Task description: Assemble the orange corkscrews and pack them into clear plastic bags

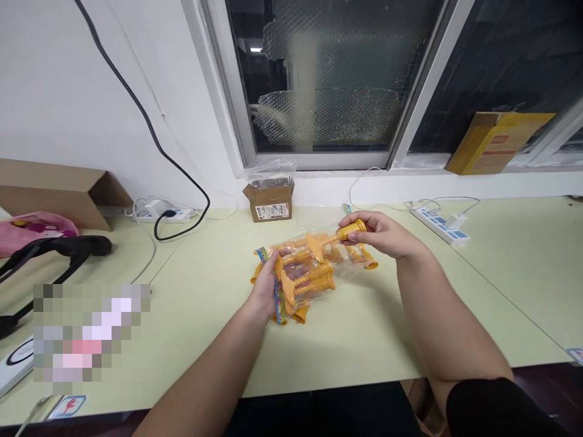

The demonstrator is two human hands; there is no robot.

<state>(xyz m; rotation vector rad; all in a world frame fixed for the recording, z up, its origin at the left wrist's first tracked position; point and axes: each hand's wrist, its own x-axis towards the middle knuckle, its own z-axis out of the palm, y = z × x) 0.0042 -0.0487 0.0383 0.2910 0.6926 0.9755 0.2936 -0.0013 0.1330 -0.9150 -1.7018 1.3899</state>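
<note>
My right hand pinches the ribbed handle of an orange plastic toy with a twisted stem and a broad lobed end. This toy is held slightly raised over a clear plastic bag with a colourful printed strip. Closed around the bag's left edge is my left hand, its thumb on top. Several similar orange pieces show in the bag. More orange toys in clear wrapping lie beneath and behind it on the pale table. I cannot tell whether the raised toy is fully out of the bag.
A small open cardboard box stands against the wall. Power strips lie at the right and left, with cables. At the left are a larger carton, a pink bag and black straps. A yellow mailer leans on the window.
</note>
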